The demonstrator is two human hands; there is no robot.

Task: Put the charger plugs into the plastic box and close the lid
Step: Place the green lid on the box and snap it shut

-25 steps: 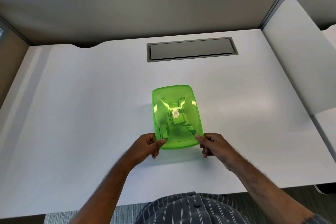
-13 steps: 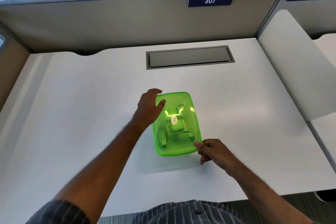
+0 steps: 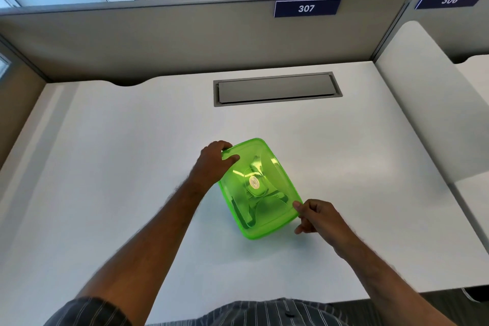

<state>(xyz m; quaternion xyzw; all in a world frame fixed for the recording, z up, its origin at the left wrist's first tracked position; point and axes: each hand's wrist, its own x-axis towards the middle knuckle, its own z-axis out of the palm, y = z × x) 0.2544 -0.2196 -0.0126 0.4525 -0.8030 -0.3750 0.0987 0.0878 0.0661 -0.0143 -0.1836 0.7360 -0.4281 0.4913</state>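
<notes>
The green plastic box point(image 3: 258, 188) sits lid-on (contents blurred) at centre frame on the white worktop point(image 3: 105, 167). Left hand point(image 3: 215, 160) grips its upper-left corner; right hand point(image 3: 318, 217) pinches its lower-right rim.

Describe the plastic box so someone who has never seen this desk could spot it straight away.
Start at the white desk under the partition sign reading 307, then move toward the person from the grey cable hatch. The plastic box sits there, lid on, with the left hand at its far corner and the right hand at its near corner. It is the only bright translucent green thing on the desk.
</notes>
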